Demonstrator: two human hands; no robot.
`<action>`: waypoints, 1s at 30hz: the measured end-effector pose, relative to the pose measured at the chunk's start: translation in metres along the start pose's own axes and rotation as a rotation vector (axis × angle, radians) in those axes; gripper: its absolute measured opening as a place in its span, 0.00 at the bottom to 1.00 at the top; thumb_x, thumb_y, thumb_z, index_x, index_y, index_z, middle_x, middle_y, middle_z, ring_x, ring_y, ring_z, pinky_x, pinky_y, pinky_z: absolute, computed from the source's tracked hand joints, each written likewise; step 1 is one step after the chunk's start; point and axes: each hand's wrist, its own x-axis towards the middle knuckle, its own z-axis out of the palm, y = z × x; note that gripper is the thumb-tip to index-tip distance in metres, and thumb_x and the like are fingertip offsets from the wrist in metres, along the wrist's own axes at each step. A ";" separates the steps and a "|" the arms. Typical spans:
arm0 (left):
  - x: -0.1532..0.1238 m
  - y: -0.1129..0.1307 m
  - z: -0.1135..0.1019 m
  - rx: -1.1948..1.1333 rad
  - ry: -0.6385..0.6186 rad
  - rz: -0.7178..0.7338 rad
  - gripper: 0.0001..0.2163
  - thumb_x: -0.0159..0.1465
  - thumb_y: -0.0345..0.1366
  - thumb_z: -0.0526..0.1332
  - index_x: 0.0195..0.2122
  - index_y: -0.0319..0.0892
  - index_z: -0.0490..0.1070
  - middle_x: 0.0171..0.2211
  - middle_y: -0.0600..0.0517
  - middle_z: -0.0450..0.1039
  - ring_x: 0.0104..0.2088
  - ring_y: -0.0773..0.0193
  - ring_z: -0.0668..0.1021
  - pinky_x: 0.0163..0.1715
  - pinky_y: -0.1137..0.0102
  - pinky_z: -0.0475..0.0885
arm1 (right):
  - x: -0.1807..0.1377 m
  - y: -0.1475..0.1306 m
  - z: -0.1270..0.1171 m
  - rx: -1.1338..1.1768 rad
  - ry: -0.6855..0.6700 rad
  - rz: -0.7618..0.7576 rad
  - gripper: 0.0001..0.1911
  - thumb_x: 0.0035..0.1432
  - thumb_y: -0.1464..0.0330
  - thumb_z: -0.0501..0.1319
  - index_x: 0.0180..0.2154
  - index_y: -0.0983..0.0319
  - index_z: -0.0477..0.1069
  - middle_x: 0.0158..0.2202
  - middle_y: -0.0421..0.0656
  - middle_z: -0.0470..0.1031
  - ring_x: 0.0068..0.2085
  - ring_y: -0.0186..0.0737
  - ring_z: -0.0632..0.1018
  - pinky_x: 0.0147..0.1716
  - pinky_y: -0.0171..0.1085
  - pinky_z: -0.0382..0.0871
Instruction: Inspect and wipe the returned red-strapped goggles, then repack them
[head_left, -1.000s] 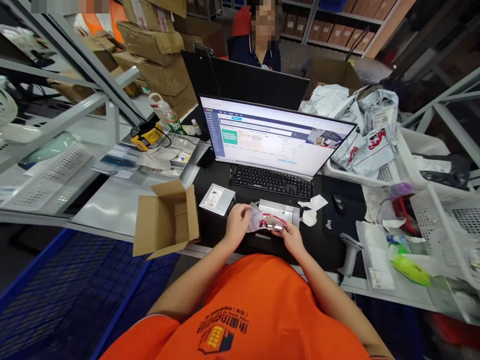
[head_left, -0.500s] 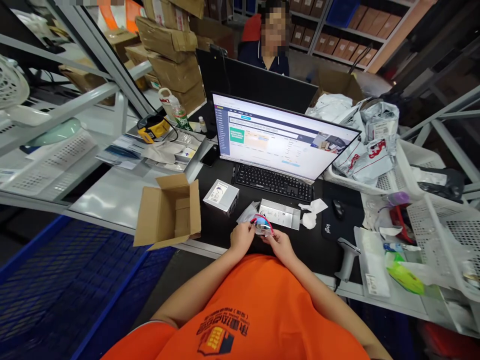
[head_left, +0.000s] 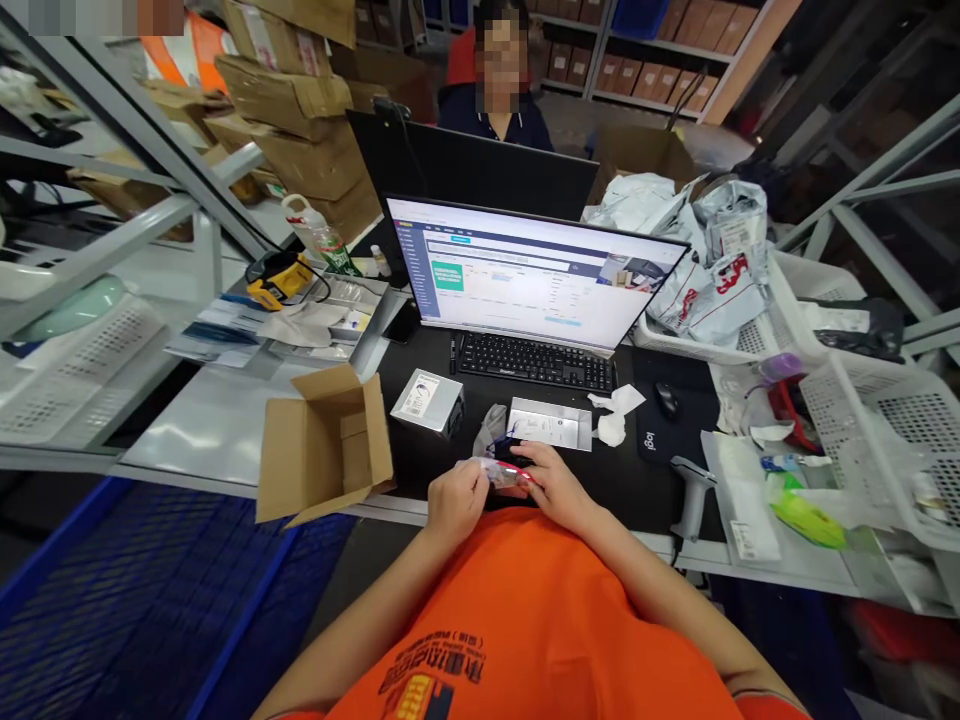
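- The left hand (head_left: 456, 500) grasps one end of a red-edged item (head_left: 510, 471), seemingly glasses, its fingers curled in
- The right hand (head_left: 556, 488) pinches the item's other end
- The item is held between both hands, close to the orange shirt (head_left: 525, 610), at the near edge of the tabletop (head_left: 191, 425)
- Just beyond it lies an open silver tray (head_left: 553, 424), crumpled white paper (head_left: 616, 414) near its right end
- A silver box (head_left: 427, 402) sits left of the tray, an open cardboard box (head_left: 319, 450) farther left
- The keyboard (head_left: 535, 362) lies behind the tray, below the lit monitor (head_left: 525, 275)
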 end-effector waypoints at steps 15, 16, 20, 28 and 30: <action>0.014 0.049 -0.016 -0.020 -0.098 0.009 0.15 0.69 0.37 0.50 0.24 0.44 0.65 0.25 0.51 0.73 0.26 0.63 0.73 0.27 0.68 0.56 | 0.007 -0.010 0.011 0.095 0.484 0.478 0.14 0.64 0.70 0.57 0.39 0.54 0.82 0.50 0.44 0.79 0.58 0.52 0.70 0.60 0.61 0.59; 0.014 0.053 -0.014 -0.049 -0.092 0.007 0.16 0.69 0.37 0.49 0.24 0.44 0.65 0.25 0.51 0.72 0.26 0.64 0.72 0.27 0.69 0.57 | 0.006 -0.012 0.010 0.086 0.491 0.473 0.14 0.64 0.70 0.57 0.39 0.54 0.82 0.52 0.44 0.79 0.59 0.52 0.69 0.60 0.61 0.59; 0.017 0.061 -0.015 -0.139 -0.001 -0.022 0.19 0.71 0.40 0.45 0.23 0.45 0.62 0.23 0.51 0.69 0.25 0.64 0.70 0.28 0.69 0.59 | 0.006 -0.017 0.000 0.079 0.323 0.252 0.13 0.63 0.72 0.58 0.35 0.56 0.81 0.59 0.44 0.73 0.61 0.51 0.66 0.60 0.57 0.61; 0.015 0.057 -0.020 -0.196 -0.104 0.236 0.19 0.71 0.38 0.46 0.23 0.44 0.65 0.23 0.50 0.70 0.25 0.65 0.71 0.28 0.68 0.61 | 0.011 -0.020 -0.016 0.077 -0.089 0.218 0.11 0.58 0.76 0.60 0.35 0.60 0.81 0.48 0.48 0.80 0.49 0.50 0.78 0.53 0.47 0.71; 0.011 0.060 -0.015 -0.204 -0.231 0.363 0.17 0.70 0.36 0.48 0.24 0.44 0.67 0.24 0.50 0.71 0.26 0.64 0.72 0.28 0.69 0.62 | 0.007 -0.016 -0.013 0.120 -0.100 0.251 0.13 0.58 0.75 0.59 0.39 0.59 0.81 0.43 0.45 0.81 0.43 0.45 0.79 0.47 0.42 0.74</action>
